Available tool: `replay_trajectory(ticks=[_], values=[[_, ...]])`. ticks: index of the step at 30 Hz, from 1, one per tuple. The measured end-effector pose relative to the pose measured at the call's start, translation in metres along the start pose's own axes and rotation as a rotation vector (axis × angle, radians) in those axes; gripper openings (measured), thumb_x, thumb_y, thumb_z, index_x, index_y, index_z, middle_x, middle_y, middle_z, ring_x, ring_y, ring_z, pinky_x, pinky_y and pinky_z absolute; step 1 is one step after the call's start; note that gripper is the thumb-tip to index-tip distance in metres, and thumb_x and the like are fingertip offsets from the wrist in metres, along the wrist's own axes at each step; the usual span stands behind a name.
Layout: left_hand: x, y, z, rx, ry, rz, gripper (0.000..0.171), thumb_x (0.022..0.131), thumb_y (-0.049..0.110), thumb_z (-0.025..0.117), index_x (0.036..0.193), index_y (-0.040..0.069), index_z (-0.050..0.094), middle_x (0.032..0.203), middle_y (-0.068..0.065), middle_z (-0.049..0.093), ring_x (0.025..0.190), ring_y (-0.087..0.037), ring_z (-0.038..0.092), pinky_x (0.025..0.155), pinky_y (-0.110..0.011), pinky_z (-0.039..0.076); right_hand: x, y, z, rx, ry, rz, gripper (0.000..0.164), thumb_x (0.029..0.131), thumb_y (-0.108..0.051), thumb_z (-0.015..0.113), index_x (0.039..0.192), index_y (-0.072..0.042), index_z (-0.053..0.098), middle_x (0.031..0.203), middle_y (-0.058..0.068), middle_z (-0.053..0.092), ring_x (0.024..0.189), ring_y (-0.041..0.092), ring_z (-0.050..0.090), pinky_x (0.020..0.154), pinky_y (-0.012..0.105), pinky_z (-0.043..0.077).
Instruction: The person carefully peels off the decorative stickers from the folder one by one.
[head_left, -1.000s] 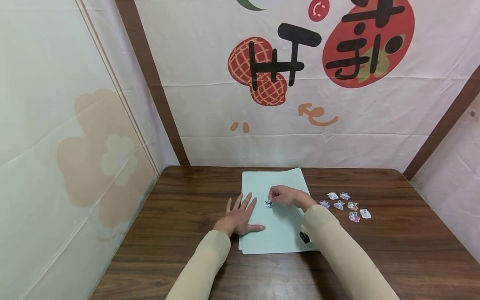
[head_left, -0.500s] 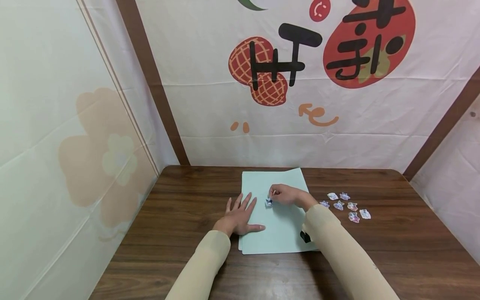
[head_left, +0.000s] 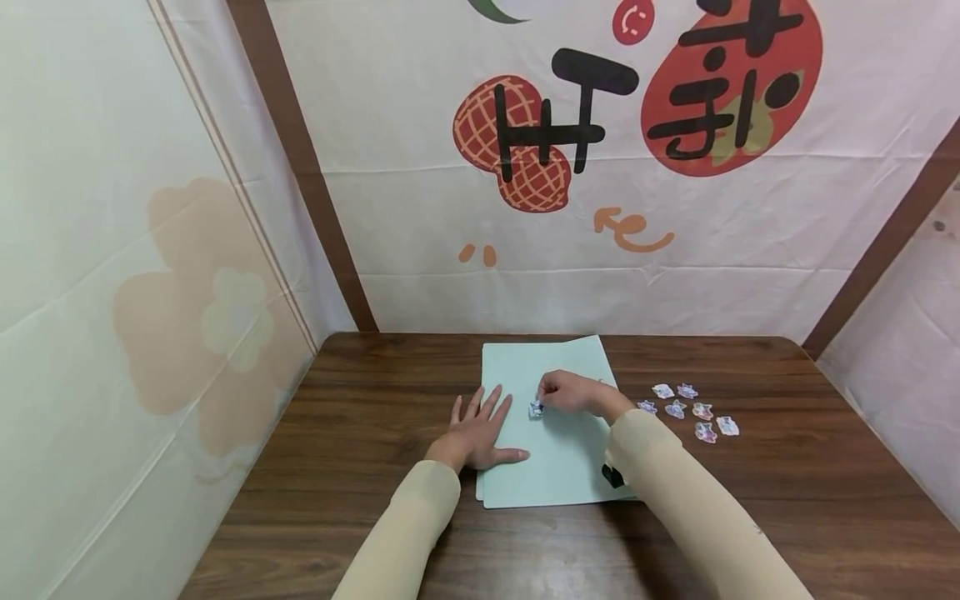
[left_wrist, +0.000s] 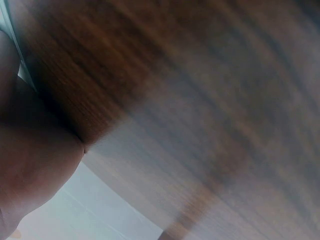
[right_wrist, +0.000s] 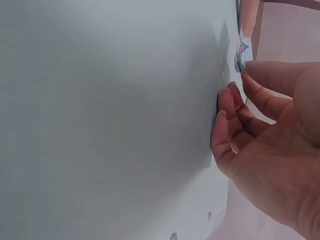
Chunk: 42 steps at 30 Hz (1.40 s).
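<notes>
My right hand (head_left: pixel 570 392) pinches a small blue-and-white sticker (head_left: pixel 536 409) between thumb and index finger, over the pale mint-green sheets of paper (head_left: pixel 562 483). In the right wrist view, the sticker (right_wrist: pixel 243 52) stands tilted at the fingertips, and the other fingers of the right hand (right_wrist: pixel 270 135) are curled close to the paper. My left hand (head_left: pixel 477 439) rests flat on the left edge of the sheets with its fingers spread. Only a blurred, dark part of the left hand (left_wrist: pixel 35 160) shows in the left wrist view.
Several small colourful stickers (head_left: pixel 676 409) lie on the brown wooden table (head_left: pixel 360 433) to the right of the paper. A black object (head_left: pixel 612 476) shows under the right sleeve. A printed white cloth (head_left: pixel 420 208) hangs behind the table.
The sticker in my right hand has shifted and tilted slightly over the same part of the paper. My left hand has stayed in place.
</notes>
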<state>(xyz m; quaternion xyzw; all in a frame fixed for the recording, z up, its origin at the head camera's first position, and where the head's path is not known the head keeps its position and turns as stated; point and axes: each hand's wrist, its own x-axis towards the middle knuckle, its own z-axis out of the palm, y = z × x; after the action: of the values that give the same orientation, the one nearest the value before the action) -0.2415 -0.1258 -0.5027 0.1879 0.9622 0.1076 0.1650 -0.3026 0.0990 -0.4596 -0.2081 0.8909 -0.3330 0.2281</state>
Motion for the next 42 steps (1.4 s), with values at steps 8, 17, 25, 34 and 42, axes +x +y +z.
replay_trajectory(ticks=[8,17,25,34,42], values=[[0.012,-0.007,0.013,0.005,0.016,0.002,0.108,0.087,0.082,0.051,0.167,0.022,0.009,0.173,-0.002,-0.005,0.158,-0.032,-0.011,0.121,-0.062,-0.012,-0.014,0.0,-0.009,-0.027,0.001,-0.038,0.01,0.103,-0.007,0.056,0.101,-0.001,0.063,0.087,0.002,0.055,0.081,0.016,0.049,0.071,0.028,0.041],[0.0,0.004,-0.001,0.011,0.003,-0.003,0.103,0.091,0.077,0.052,0.167,0.021,0.01,0.173,-0.004,-0.003,0.158,-0.033,-0.008,0.122,-0.062,-0.007,-0.048,0.005,-0.031,-0.05,0.042,-0.139,0.009,0.103,-0.004,0.055,0.098,-0.001,0.061,0.086,0.004,0.055,0.076,0.017,0.047,0.068,0.031,0.041],[0.007,-0.001,0.007,-0.016,0.011,0.017,0.106,0.09,0.079,0.052,0.167,0.021,0.008,0.173,-0.003,-0.006,0.158,-0.031,-0.012,0.12,-0.062,-0.012,-0.087,0.03,-0.053,-0.07,0.129,-0.17,0.008,0.103,-0.002,0.052,0.101,0.0,0.06,0.088,0.006,0.057,0.076,0.017,0.05,0.065,0.03,0.043],[0.0,0.001,0.005,-0.026,0.012,0.012,0.106,0.09,0.077,0.054,0.167,0.02,0.009,0.173,-0.003,-0.005,0.158,-0.031,-0.012,0.121,-0.061,-0.012,-0.123,0.069,-0.069,-0.053,0.211,-0.105,0.006,0.103,-0.006,0.055,0.102,-0.001,0.059,0.088,0.012,0.059,0.073,0.017,0.052,0.064,0.031,0.046],[-0.004,0.007,-0.005,-0.005,0.023,0.024,0.101,0.093,0.073,0.054,0.166,0.017,0.013,0.173,-0.007,0.001,0.158,-0.035,-0.005,0.122,-0.064,-0.005,-0.143,0.089,-0.077,-0.079,0.238,-0.08,0.007,0.102,-0.003,0.055,0.102,0.002,0.06,0.087,0.008,0.056,0.075,0.017,0.05,0.064,0.03,0.044]])
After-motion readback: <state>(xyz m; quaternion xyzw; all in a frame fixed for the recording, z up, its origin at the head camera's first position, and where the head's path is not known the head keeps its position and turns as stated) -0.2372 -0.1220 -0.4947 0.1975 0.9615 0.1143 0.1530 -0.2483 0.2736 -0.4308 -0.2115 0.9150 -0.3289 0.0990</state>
